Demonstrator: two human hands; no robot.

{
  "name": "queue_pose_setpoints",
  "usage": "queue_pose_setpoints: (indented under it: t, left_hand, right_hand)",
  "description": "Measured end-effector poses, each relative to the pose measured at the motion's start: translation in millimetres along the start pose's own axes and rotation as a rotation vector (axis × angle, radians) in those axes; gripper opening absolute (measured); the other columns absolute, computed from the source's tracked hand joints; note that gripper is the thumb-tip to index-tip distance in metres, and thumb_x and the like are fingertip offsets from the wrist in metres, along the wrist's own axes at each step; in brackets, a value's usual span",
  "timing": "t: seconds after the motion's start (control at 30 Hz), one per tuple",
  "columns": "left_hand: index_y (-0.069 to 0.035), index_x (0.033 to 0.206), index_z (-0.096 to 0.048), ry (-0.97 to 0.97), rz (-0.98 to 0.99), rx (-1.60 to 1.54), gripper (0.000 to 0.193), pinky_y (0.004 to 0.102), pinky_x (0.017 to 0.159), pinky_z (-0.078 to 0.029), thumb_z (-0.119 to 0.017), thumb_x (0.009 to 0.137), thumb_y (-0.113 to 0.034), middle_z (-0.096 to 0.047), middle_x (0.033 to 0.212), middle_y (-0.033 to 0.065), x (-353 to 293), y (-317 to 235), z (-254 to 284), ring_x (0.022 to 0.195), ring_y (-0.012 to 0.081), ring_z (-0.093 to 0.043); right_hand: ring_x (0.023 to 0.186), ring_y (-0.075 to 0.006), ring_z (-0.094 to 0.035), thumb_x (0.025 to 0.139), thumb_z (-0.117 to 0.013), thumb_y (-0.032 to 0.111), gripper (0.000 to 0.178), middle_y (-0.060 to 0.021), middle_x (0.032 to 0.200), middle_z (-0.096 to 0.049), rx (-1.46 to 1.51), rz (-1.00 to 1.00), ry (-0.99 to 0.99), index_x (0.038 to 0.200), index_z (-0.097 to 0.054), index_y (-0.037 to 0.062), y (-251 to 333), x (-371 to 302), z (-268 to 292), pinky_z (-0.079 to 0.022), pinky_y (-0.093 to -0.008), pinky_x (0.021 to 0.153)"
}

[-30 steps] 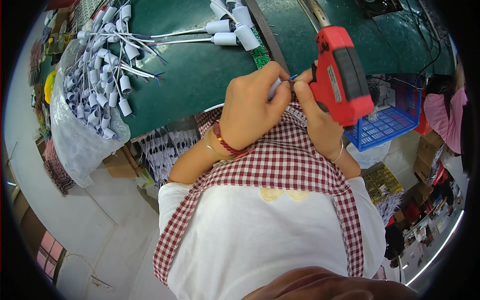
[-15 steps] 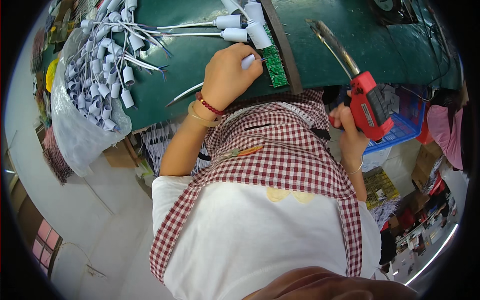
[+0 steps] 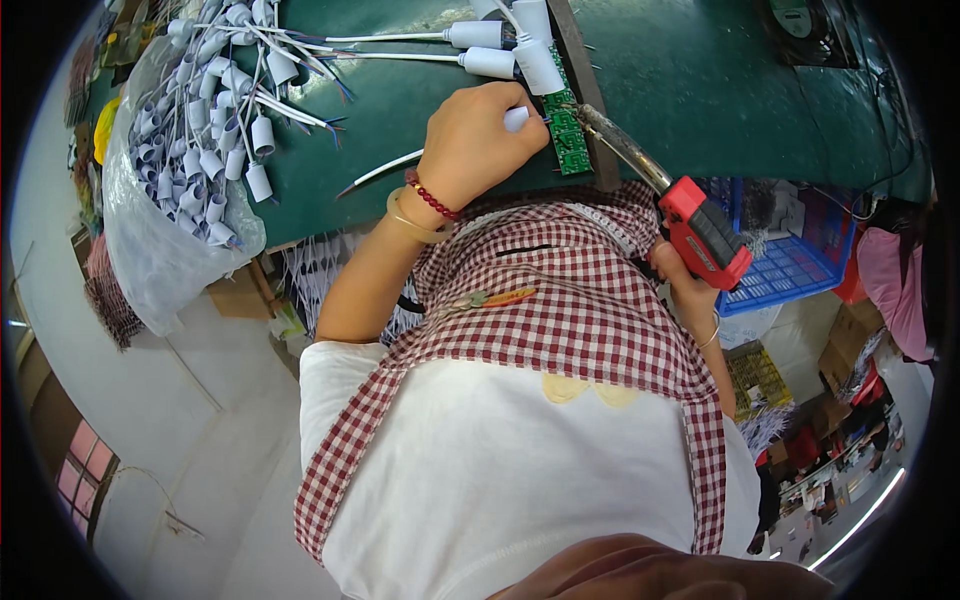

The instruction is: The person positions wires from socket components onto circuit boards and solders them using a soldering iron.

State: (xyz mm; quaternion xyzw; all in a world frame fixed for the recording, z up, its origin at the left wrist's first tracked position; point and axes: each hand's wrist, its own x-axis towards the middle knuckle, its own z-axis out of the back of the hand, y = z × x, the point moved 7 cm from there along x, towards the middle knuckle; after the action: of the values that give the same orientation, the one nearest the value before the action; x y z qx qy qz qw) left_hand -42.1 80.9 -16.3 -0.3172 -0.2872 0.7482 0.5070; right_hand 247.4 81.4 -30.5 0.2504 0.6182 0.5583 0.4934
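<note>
My left hand (image 3: 478,142) is closed around a small white lamp socket (image 3: 516,119), whose white cable (image 3: 385,172) trails left over the green table. Its wire end sits at the edge of a green circuit board strip (image 3: 570,143), which lies against a dark bar (image 3: 602,150). My right hand (image 3: 684,277) grips a red and black soldering gun (image 3: 704,236) by its handle, partly hidden behind the tool. The gun's metal tip is beside the strip, near the wires; whether it touches them I cannot tell. Several white sockets, one of them (image 3: 538,68), rest along the strip's far part.
A heap of white sockets with cables (image 3: 205,150) spills from a clear plastic bag (image 3: 150,270) at the left. A blue plastic basket (image 3: 790,275) stands below the table's right edge. At the far right of the table lies a dark round device (image 3: 795,25) with cables.
The soldering gun in my right hand has swung left, bringing its tip from out over the table to the circuit board strip. My left hand keeps hold of the socket beside the strip.
</note>
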Motion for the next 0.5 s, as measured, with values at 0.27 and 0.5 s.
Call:
queue_pose_setpoints:
  t: [0.27, 0.5]
  left_hand:
    - [0.001, 0.077, -0.063, 0.028, 0.01, 0.016, 0.022, 0.0353, 0.057, -0.045, -0.06, 0.072, -0.021, -0.059, 0.065, 0.0188, 4.7, 1.1, 0.8, 0.058, 0.0307, -0.059]
    - [0.002, 0.076, -0.063, 0.052, 0.026, 0.025, 0.023, 0.0353, 0.057, -0.045, -0.06, 0.072, -0.02, -0.059, 0.064, 0.0197, 7.3, 0.5, 0.6, 0.057, 0.0313, -0.059]
  right_hand:
    - [0.068, -0.0108, -0.051, 0.076, -0.073, 0.006, 0.02, -0.0006, 0.077, -0.056, -0.109, 0.096, 0.056, 0.091, -0.061, 0.0019, 21.6, 6.7, -12.8, -0.042, -0.0244, 0.063]
    - [0.068, -0.0114, -0.052, 0.073, -0.072, 0.004, 0.02, -0.0037, 0.08, -0.058, -0.159, 0.015, 0.105, 0.09, -0.061, 0.0017, 16.8, 8.4, -16.3, -0.043, -0.0254, 0.063]
